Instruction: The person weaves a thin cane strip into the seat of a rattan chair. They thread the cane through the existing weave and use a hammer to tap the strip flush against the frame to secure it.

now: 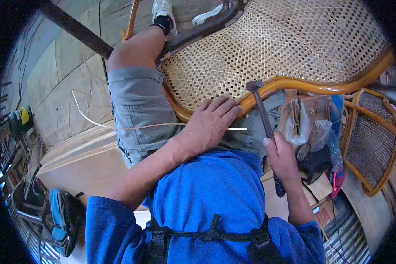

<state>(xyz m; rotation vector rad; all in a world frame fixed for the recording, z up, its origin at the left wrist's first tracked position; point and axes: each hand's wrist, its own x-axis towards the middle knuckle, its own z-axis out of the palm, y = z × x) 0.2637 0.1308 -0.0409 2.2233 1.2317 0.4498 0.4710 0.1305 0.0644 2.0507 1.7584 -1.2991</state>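
Note:
My right hand (282, 158) is wrapped round the dark handle of a hammer (264, 115). The hammer's metal head is over the amber wooden rim of a frame (286, 83); whether it touches cannot be made out. Woven cane mesh (233, 53) fills this curved frame, which leans across my lap. My left hand (211, 121) presses on the rim's near edge, its fingers together over the wood. A thin pale cane strip (158, 126) runs through or under that hand. Its short end sticks out on the right, and its long part curves away to the left. My palm is hidden.
Another cane-mesh frame (369, 141) stands at the right, near a wooden box (319, 103) bearing plastic bags (297, 127). Pale boards (81, 154) lie at the left, with a black and blue bag (61, 222) below them. Dark frame legs (75, 26) cross the upper left.

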